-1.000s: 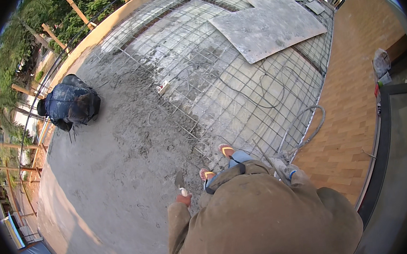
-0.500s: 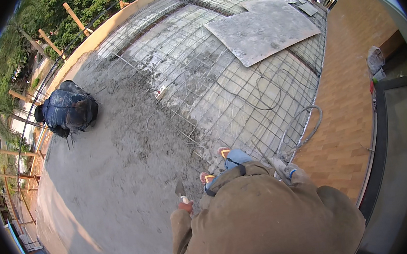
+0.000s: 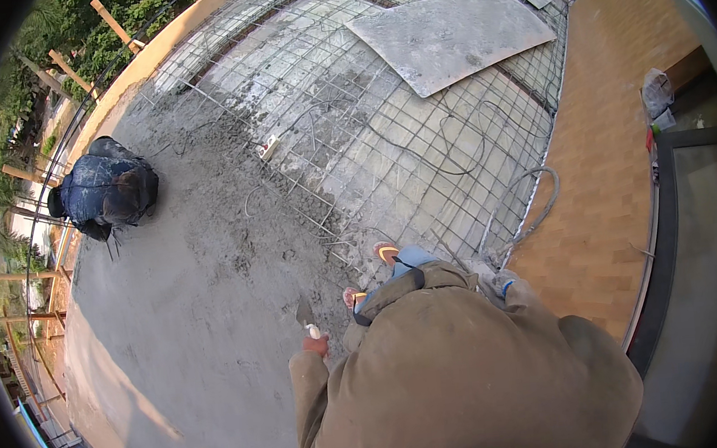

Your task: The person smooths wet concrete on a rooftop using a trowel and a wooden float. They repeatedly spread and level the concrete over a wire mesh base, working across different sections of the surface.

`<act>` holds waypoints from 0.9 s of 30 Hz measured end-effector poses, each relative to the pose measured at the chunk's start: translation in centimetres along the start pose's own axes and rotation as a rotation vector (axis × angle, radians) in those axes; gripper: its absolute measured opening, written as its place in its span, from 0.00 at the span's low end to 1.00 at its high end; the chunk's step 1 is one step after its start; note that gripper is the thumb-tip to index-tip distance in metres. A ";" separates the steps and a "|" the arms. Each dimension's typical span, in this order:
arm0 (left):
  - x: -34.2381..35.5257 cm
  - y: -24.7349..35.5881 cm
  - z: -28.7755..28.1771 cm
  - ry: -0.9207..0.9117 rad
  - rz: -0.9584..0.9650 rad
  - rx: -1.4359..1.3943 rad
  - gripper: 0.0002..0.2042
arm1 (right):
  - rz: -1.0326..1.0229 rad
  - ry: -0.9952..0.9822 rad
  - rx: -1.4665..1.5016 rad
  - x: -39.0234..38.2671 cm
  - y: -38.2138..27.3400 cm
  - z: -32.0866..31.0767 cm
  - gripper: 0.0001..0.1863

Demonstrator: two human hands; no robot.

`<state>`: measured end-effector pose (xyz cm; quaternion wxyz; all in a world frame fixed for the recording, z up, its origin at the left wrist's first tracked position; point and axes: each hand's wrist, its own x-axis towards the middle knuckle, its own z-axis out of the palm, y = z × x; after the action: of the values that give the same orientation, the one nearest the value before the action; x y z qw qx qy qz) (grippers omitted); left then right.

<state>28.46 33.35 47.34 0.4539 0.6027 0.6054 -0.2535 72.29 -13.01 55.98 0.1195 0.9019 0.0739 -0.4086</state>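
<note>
My left hand (image 3: 316,345) is closed round the pale handle of a trowel (image 3: 305,312), whose pointed grey blade is over the wet concrete (image 3: 205,323). On the other side of my body, my right hand (image 3: 500,281) looks gloved and grey, with blue at the wrist. Its fingers seem bent, but a long thin dark piece (image 3: 453,254) beside it and my clothing make its grip hard to read. My sandalled feet (image 3: 385,252) stand where the concrete meets the bare steel mesh (image 3: 424,193).
A co-worker (image 3: 108,188) crouches on the concrete at far left. A large grey board (image 3: 453,36) lies over the mesh. Loose cable (image 3: 488,149), a bent hose (image 3: 552,194) and a white-and-red box (image 3: 267,147) rest ahead. A tiled wall (image 3: 609,168) borders the right.
The whole view has shifted a little, so the co-worker, board and mesh sit further left and higher. My left hand still holds the trowel low over the concrete.
</note>
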 end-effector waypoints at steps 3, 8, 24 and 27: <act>1.0 0.8 -0.4 -0.036 -0.015 -0.008 0.31 | -0.008 0.001 -0.010 0.4 -0.1 -0.7 0.37; 1.7 1.0 -0.4 0.050 0.012 0.052 0.30 | -0.009 -0.014 -0.004 0.5 -0.4 -1.0 0.37; -3.6 9.9 -5.5 0.011 0.096 0.133 0.26 | 0.083 -0.050 0.159 -2.4 0.4 1.5 0.38; -0.6 8.1 -5.3 0.062 0.111 0.204 0.27 | 0.084 -0.053 0.192 -2.6 0.3 1.7 0.38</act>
<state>34.89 38.75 52.25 0.3848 0.6857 0.5560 -0.2696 69.44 -13.86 56.90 0.0513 0.9004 -0.0068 -0.4320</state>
